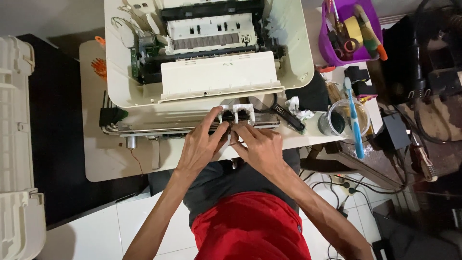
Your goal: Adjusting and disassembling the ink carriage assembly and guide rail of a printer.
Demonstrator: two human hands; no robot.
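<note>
The cartridge holder (236,115), a small white block with two dark pockets, is sitting on a metal rail (192,129) at the front edge of the desk (110,163), just below the opened printer (207,53).

From the head camera, I am seeing my left hand (199,147) pinching the holder's left side, thumb and fingers narrowed onto it, while my right hand (260,147) is pressing its fingers against the lower right side; both grips are closing on the same part.

I am judging that uneven force here could twist the holder off the rail or snap a plastic clip. The rail is overhanging near the desk edge, so a hard pull could drag it toward my lap. A black tool (288,115) and a glass cup (344,118) holding a blue toothbrush (353,120) are standing near my right wrist, and a sudden slip could knock them.
</note>
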